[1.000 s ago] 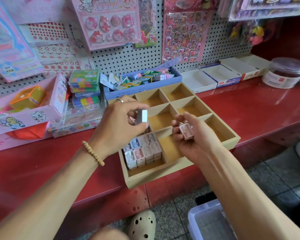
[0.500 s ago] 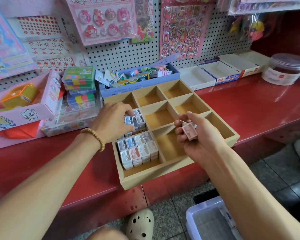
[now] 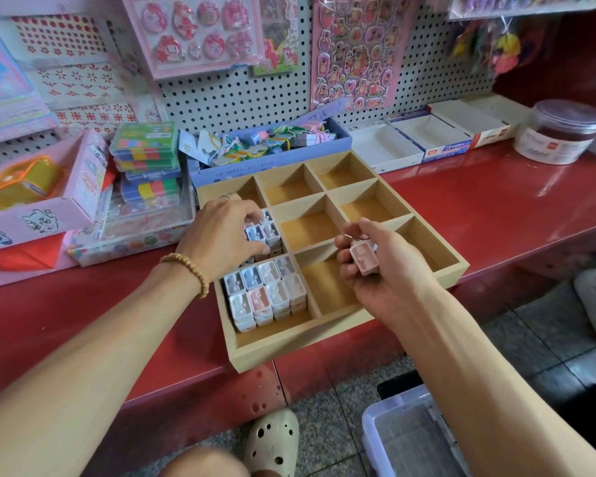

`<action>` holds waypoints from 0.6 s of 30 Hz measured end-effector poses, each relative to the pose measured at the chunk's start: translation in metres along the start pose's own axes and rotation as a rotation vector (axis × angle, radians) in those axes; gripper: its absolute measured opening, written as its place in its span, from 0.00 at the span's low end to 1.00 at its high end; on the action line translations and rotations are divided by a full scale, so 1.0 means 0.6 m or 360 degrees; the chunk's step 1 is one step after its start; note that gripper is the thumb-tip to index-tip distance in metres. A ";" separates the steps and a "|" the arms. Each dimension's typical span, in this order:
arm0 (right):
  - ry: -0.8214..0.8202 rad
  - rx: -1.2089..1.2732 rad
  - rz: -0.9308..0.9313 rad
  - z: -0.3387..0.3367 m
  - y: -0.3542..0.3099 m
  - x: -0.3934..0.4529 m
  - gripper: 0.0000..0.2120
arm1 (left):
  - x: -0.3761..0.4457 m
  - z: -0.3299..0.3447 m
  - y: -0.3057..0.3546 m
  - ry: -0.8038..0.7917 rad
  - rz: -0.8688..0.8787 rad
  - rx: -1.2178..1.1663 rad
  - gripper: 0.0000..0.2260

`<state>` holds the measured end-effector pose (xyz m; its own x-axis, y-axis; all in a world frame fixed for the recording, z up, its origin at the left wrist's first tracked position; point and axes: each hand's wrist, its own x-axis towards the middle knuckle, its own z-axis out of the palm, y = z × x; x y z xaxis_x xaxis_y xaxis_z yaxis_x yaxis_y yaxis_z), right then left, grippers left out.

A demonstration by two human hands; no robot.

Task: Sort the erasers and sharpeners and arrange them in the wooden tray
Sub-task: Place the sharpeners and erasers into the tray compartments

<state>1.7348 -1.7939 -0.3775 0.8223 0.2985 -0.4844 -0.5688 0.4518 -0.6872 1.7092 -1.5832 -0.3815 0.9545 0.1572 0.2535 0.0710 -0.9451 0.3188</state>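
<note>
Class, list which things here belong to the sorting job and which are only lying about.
Job: wooden tray; stacked sharpeners; pink sharpener in the right hand; left hand.
Lying about: lidded jar; blue box; white cartons; sticker sheets.

Wooden tray (image 3: 344, 330) showing matt pale wood; sharpeners (image 3: 265, 292) looking smooth pastel plastic; red shelf (image 3: 489, 215) gleaming glossy; beaded bracelet (image 3: 190, 271) looking wooden.
</note>
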 end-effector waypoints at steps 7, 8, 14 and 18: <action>-0.0023 0.0039 -0.0029 0.009 0.004 -0.022 0.12 | -0.029 -0.042 0.040 0.0209 0.0079 -0.0249 0.15; -0.0033 0.0066 -0.0035 0.011 0.006 -0.027 0.12 | -0.044 -0.052 0.061 0.0249 0.0147 -0.0373 0.14; -0.0165 0.0114 -0.0039 0.024 0.027 -0.058 0.11 | -0.111 -0.058 0.155 -0.0044 0.0480 -0.0520 0.17; -0.0176 0.0132 -0.0074 0.028 0.028 -0.077 0.10 | -0.118 -0.057 0.161 -0.0028 0.0498 -0.0503 0.14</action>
<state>1.6874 -1.7861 -0.3576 0.8469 0.3642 -0.3875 -0.5308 0.5338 -0.6583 1.6389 -1.6758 -0.3375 0.9208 -0.1302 0.3677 -0.3118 -0.8122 0.4931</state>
